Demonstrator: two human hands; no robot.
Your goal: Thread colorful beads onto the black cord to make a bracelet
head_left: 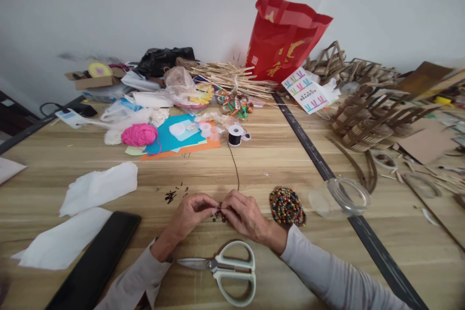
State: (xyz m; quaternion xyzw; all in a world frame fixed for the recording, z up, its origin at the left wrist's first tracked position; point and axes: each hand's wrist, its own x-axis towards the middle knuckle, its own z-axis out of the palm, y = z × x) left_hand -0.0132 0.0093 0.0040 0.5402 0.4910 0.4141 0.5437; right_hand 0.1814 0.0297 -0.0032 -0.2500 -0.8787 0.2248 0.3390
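Note:
My left hand (194, 215) and my right hand (249, 215) meet fingertip to fingertip over the table, both pinched. A thin black cord (234, 164) runs from a spool (235, 134) down to my right hand's fingers. What my left fingertips hold is too small to make out. Small dark beads (219, 215) lie just below the fingertips, partly hidden by them. Left of my left hand are scattered short black pieces (170, 196). A coiled heap of multicoloured bead strings (286, 206) rests to the right. White-handled scissors (232, 271) lie nearer me, blades pointing left.
On the left lie white paper sheets (100, 188) and a long black case (96, 261). Pink yarn (139, 134) and blue card (174, 135) sit farther back. A red bag (286, 38) stands by the wall. Small woven baskets (363, 126) and a clear tape roll (348, 194) are at right.

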